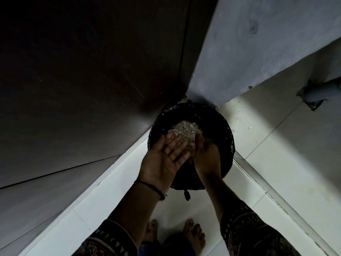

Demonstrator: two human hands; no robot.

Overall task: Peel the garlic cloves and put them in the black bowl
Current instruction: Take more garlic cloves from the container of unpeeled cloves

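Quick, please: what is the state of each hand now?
Left hand: open, palm up, over the bin.
Right hand: open, fingers toward the peels.

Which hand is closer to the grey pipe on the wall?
Right. The right hand is over the black-lined bin on the side toward the grey pipe; the left hand lies beyond it, farther off.

2 hands [163, 159] [207, 154], 1 black bin [226, 126], 2 bare feet [194, 235] [151, 232]
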